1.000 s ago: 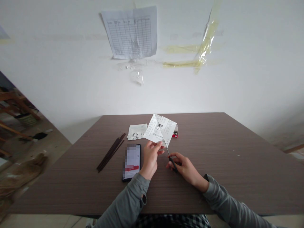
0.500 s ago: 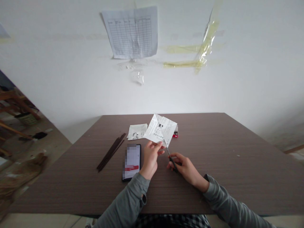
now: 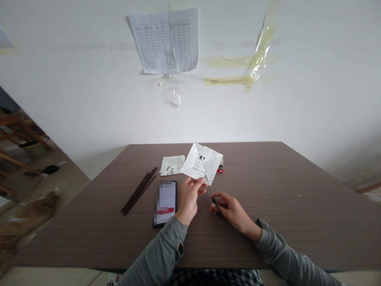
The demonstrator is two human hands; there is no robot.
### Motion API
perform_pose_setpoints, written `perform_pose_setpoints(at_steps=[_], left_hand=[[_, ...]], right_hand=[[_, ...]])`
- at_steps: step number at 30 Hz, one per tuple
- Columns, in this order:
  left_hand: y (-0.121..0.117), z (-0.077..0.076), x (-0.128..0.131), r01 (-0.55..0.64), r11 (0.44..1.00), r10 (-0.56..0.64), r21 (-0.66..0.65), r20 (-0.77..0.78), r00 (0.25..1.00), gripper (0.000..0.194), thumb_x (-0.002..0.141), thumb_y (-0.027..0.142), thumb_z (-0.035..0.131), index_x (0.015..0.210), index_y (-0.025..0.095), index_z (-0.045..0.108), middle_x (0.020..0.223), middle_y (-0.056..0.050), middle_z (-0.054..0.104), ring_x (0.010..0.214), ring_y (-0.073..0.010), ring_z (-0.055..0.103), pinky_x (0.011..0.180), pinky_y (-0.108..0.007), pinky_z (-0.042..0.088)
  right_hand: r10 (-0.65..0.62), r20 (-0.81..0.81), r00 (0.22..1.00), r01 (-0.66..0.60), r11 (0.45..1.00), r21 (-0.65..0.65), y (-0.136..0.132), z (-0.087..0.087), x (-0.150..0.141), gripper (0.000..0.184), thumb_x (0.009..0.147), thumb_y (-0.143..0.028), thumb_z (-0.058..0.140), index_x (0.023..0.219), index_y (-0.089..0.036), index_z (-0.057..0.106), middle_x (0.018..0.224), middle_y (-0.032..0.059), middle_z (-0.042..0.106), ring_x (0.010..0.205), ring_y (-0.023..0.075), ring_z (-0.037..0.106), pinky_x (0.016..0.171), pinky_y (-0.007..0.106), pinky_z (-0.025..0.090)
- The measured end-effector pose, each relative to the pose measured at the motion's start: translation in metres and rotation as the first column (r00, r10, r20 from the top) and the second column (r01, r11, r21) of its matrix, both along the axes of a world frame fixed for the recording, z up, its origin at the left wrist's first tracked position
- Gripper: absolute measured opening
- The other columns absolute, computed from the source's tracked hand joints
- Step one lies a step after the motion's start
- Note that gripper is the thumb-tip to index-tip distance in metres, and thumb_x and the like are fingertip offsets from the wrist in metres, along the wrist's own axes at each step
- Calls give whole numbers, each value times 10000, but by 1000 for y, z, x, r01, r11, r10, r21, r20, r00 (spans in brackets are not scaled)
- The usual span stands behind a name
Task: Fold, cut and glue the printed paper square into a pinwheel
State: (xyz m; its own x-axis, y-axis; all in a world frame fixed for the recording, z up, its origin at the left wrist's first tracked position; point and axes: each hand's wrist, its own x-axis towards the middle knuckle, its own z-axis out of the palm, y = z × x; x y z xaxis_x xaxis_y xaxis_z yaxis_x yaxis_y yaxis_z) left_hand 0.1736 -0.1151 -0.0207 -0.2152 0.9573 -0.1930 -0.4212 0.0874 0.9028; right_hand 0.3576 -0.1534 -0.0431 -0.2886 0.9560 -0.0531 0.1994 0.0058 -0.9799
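A square sheet of printed paper, marked by a diagonal crease, is pinched at its near edge by my left hand. My right hand is closed around the dark handles of a pair of scissors. The scissor blades reach up to the paper's near corner, close beside my left fingertips. How far the blades are parted is too small to tell. Behind the sheet, a small red box is mostly hidden.
Several printed papers lie stacked left of the held sheet. Thin dark brown sticks rest further left, and a phone lies beside my left wrist. The brown table meets a white wall at its far edge.
Almost nothing differs. The scissors and the held paper have shifted very slightly; both hands keep their grip.
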Motion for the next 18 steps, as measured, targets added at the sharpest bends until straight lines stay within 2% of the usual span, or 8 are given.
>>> perform_pose_setpoints(at_steps=[11,18], left_hand=[[1,0,0,24,1000,-24,-7,-16,1000,364,732,263,1143,911,237,827,846,-5,881,769,-210,845,633,-251,570],[-1,2,2,28,1000,-28,0,6,1000,330,747,221,1110,922,227,829,852,-4,882,739,-190,840,612,-235,548]], right_hand=[[-21,2,1000,21,1000,16,0,3,2,709,770,-922,976,1153,-332,896,1004,181,981,934,482,903,941,635,754],[-26,3,1000,26,1000,12,0,1,2,696,781,-921,957,1151,-336,881,994,176,978,947,484,903,949,634,750]])
